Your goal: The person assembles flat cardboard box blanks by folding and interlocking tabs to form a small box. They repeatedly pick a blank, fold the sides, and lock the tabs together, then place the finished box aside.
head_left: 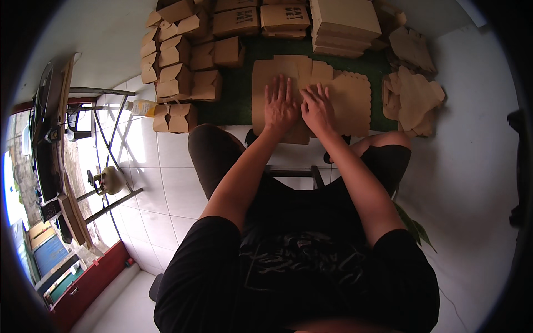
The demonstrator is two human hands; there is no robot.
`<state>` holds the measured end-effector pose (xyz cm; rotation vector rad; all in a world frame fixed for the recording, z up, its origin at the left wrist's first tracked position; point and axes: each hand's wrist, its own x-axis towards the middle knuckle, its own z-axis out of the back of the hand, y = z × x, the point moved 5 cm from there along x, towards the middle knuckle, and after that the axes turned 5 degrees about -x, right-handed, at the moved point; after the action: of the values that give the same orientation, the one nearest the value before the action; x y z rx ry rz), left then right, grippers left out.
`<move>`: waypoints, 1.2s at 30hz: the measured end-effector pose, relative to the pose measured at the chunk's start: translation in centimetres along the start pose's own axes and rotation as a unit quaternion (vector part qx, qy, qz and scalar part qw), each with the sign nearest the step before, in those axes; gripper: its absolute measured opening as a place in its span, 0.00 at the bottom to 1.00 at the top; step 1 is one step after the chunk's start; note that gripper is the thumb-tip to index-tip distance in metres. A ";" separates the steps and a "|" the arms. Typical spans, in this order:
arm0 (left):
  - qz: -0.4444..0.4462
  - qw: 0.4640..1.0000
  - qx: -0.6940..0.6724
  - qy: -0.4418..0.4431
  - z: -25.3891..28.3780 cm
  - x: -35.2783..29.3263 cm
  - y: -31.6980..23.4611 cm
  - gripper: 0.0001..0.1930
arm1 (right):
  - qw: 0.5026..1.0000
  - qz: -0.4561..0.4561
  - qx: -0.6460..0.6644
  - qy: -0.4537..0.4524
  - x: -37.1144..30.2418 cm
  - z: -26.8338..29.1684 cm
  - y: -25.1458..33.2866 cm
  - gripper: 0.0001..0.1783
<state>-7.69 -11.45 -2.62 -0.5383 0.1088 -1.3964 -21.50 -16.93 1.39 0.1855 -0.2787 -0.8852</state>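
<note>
Both hands are down flat in the upper middle of the frame. The left hand (280,106) presses palm-down with fingers spread and released on a flat brown cardboard box blank (311,94), gripping nothing. Just beside it, almost touching, the right hand (318,109) lies on the same blank, fingers extended and loose, also grasping nothing. The blank rests unfolded on a dark green mat (236,94) on the white tiled floor (166,183). To the upper left sits a cluster of folded brown boxes (177,72), already assembled. At the top, right of centre, stands a stack of flat blanks (344,25). At the upper right lie loose cut cardboard pieces (413,97). A bottle with yellow liquid (141,107) lies at the left edge of the mat.
</note>
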 end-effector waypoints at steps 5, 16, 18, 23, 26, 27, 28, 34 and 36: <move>0.005 1.000 0.002 0.024 -0.3 0.3 0.3 0.42 | 0.993 0.065 0.076 -0.062 3.8 -1.3 1.9 0.29; -0.019 0.997 -0.024 0.070 1.7 -0.8 0.9 0.38 | 0.992 0.050 0.096 0.067 6.3 -5.7 1.5 0.34; -0.053 0.997 0.000 0.062 2.7 -1.9 0.4 0.36 | 0.993 0.049 0.068 0.082 6.2 -6.1 1.5 0.34; -0.072 0.988 0.035 0.129 5.3 -5.6 -1.0 0.33 | 0.995 0.065 0.054 0.049 6.1 -6.0 1.8 0.36; -0.066 0.987 0.046 0.140 6.3 -6.9 -1.7 0.33 | 0.996 0.061 0.042 0.052 6.1 -6.2 1.8 0.37; -0.063 0.986 0.049 0.145 6.5 -7.3 -1.9 0.33 | 0.996 0.052 0.033 0.069 6.1 -6.5 1.7 0.37; -0.058 0.985 0.055 0.155 6.6 -7.5 -2.0 0.33 | 0.996 0.061 0.032 0.053 6.1 -6.4 1.7 0.37; -0.061 0.978 0.072 0.185 7.3 -9.2 -2.4 0.32 | 0.997 0.052 0.025 0.053 6.4 -6.4 2.1 0.37; -0.058 0.981 0.050 0.178 7.6 -9.5 -2.3 0.31 | 0.997 0.022 0.019 0.077 6.3 -6.4 2.3 0.38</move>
<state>-8.71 -0.36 2.72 -0.2096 0.2979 -1.5932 -14.03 -20.15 -3.04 0.2806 -0.1565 -0.8179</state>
